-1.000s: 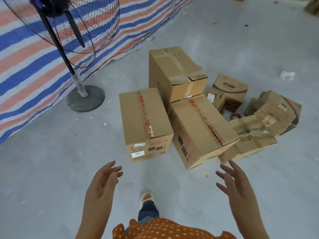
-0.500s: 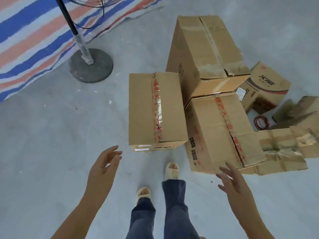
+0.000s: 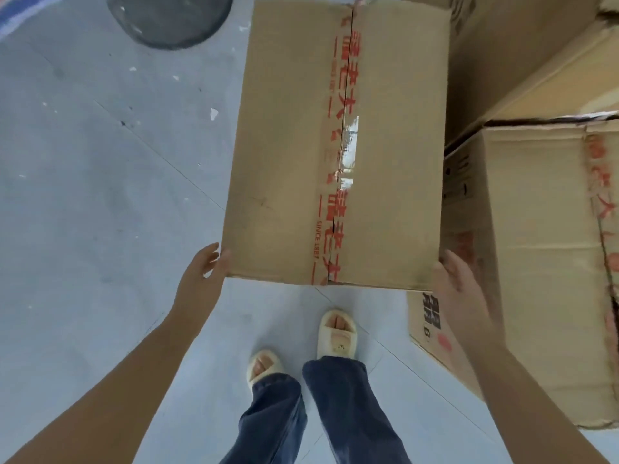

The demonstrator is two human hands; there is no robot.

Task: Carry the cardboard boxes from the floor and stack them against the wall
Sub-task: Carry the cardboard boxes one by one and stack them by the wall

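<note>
Grey floor [image 3: 100, 202] — taped cardboard box [image 3: 335, 142] between the hands; second box [image 3: 536, 262] beyond the right hand; round fan base [image 3: 170, 18] far-left.

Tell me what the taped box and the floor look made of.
Taped box: brown corrugated cardboard, matte, going by its flap seam; the red-printed strip looks like glossy plastic tape, since it glares. Floor: probably smooth grey concrete or large tiles, with thin joint lines.

Taped box [image 3: 338, 142] left of two boxes [image 3: 536, 229].
</note>
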